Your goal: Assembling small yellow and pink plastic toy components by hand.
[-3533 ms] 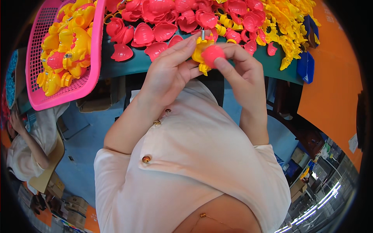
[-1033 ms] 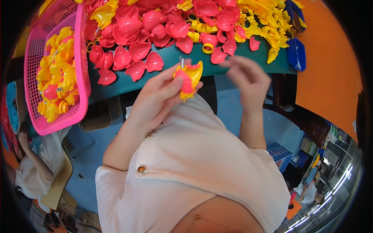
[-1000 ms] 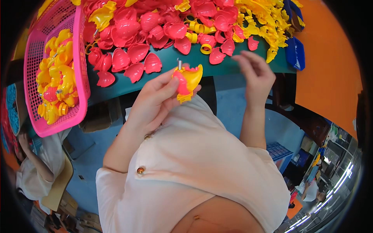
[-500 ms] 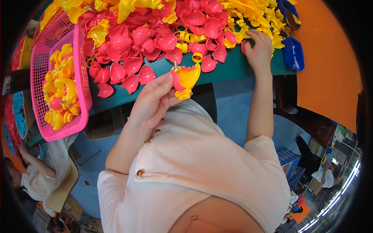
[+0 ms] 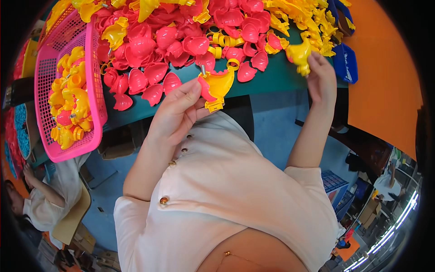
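My left hand point(image 5: 174, 113) is closed on a hollow yellow plastic shell point(image 5: 220, 88), its open side facing up, at the table's near edge. A red insert sits in the shell's left side, and a small metal pin point(image 5: 203, 70) sticks up from its top. Over on the right, my right hand point(image 5: 322, 79) pinches a yellow molded half-shell point(image 5: 300, 54) between thumb and fingers, its rounded outer side showing. Between and beyond the hands lie loose red plastic cups point(image 5: 156, 72) in a heap.
A pink mesh basket point(image 5: 96, 97) at left holds several yellow-and-red assembled pieces point(image 5: 72, 104). Yellow parts point(image 5: 317, 27) are piled at the far right beside a blue bin point(image 5: 345, 63). An orange surface point(image 5: 385, 77) lies right of the green table point(image 5: 272, 81). Another person point(image 5: 54, 195) sits at far left.
My right hand has come back from the yellow pile toward me and to the right, lifting out a yellow half-shell. My left hand stays nearly still with its shell.
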Motion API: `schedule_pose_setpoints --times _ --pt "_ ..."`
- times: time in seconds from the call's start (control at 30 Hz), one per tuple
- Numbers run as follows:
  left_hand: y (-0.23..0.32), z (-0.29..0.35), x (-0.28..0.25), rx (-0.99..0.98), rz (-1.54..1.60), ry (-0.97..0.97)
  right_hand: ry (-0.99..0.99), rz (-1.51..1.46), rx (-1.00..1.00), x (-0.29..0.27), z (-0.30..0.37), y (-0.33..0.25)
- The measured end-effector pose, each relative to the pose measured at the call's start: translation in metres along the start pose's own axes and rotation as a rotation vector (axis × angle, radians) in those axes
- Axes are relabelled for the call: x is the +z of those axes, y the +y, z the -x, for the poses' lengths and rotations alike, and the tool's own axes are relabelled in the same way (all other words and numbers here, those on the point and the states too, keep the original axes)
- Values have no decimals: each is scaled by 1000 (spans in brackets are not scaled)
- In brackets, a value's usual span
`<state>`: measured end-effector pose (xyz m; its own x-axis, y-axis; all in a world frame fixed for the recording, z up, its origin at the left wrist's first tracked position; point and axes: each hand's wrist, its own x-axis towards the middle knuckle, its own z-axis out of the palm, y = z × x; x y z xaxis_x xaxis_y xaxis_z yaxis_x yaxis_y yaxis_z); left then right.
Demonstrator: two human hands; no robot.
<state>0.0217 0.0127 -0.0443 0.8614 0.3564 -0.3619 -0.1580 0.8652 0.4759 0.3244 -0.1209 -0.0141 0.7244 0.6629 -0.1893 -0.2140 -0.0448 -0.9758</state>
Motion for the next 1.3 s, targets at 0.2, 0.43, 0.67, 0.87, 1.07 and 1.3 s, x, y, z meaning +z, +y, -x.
schedule_pose_setpoints --times 0.2,0.43,0.67,0.87,1.07,1.3 --pt "-5 4 0 12 5 -31 7 71 119 -8 46 48" --pt "-3 9 8 18 22 -29 50 879 -168 5 58 22" --pt "-1 15 9 42 -24 -19 -353 1159 -508 10 56 25" --pt "8 18 27 98 -143 48 -357 90 -623 76 86 24" --pt "14 23 37 150 -162 85 -500 31 -675 95 81 29" --pt "13 25 40 193 -200 131 -522 204 -801 103 80 23"
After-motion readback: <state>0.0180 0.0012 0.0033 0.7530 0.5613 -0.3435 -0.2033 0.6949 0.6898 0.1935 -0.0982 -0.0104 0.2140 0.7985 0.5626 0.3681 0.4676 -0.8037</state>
